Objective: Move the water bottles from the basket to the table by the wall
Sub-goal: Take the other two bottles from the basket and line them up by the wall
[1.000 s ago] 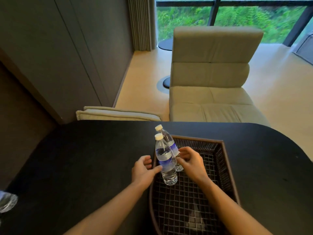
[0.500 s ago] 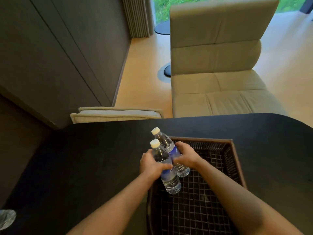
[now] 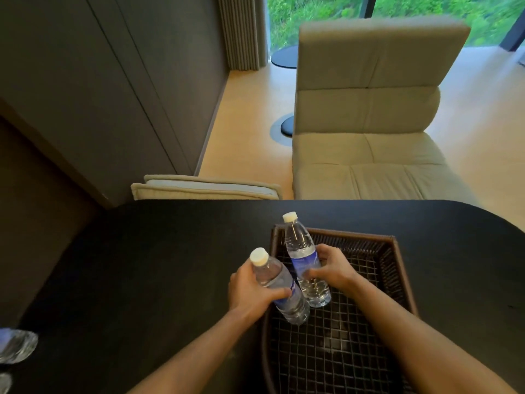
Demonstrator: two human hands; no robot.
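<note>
Mid-lift at lower centre: my left hand (image 3: 250,291) and right hand (image 3: 331,270) each closed fingers around a clear plastic white-capped water bottle (image 3: 279,288) above the dark woven basket (image 3: 397,268); carrying them leftward seemingly came next.

Daylight enters through the window (image 3: 321,15); foreground dim, edges warped, slightly soft.

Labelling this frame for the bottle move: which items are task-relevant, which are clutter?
Task-relevant:
- left hand, grip on near bottle
- right hand, grip on far bottle
- basket
- black table

Clutter:
- beige lounge chair
- folded cushion
- curtain
</note>
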